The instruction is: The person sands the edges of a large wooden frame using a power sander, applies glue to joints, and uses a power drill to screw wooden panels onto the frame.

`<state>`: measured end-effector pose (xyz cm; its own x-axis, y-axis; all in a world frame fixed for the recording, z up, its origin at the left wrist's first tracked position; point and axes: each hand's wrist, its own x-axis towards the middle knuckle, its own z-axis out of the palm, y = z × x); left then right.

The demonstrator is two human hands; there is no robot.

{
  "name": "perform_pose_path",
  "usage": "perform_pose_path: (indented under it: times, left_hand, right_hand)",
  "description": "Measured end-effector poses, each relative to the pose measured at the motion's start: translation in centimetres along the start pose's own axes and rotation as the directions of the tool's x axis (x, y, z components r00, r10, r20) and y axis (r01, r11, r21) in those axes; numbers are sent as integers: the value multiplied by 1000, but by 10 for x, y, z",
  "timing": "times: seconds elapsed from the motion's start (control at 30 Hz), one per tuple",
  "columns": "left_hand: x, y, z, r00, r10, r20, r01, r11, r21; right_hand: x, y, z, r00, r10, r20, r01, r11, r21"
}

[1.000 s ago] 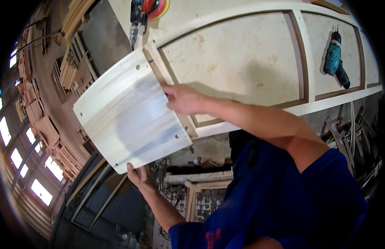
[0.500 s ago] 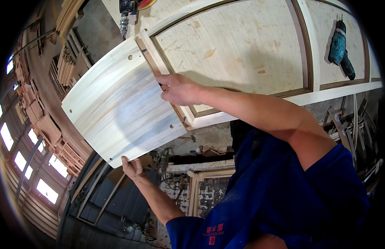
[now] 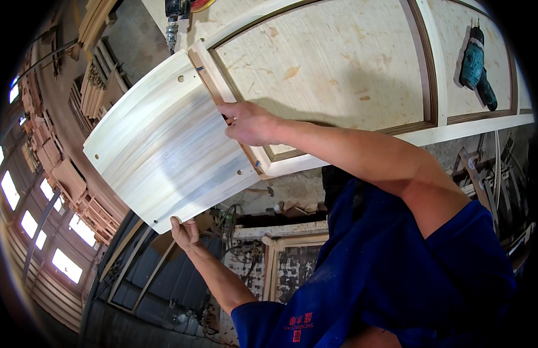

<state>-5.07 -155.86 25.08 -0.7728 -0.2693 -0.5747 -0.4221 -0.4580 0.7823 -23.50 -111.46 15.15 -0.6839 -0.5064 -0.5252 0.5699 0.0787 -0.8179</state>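
Gripping a pale board (image 3: 164, 142), both hands (image 3: 245, 123) (image 3: 185, 232) press it against a panelled frame (image 3: 338, 64) (teal drill (image 3: 475, 66) beyond).

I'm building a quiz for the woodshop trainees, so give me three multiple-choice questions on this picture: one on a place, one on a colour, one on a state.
1. Where does the cordless drill lie?
A. on the framed door panel
B. on the floor
C. in the left hand

2. What colour is the drill's body?
A. red
B. teal
C. yellow

3. How is the pale wooden board held?
A. by no hand
B. by the right hand only
C. by both hands

Answers: 1 A, it rests on the panel's far right section. 2 B, its casing is teal. 3 C, the left hand grips the near corner and the right hand the edge against the panel.
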Motion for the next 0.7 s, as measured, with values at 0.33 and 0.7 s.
perform_pose_path:
  times: [0.33,0.7]
  left_hand:
    - [13,-13,29,1000,-21,-4,21,998,-58]
    - [17,-17,13,1000,-16,-17,14,993,-114]
  right_hand:
    - [7,12,0,997,-53,53,48,996,78]
    - [7,8,-1,999,-22,43,21,1000,21]
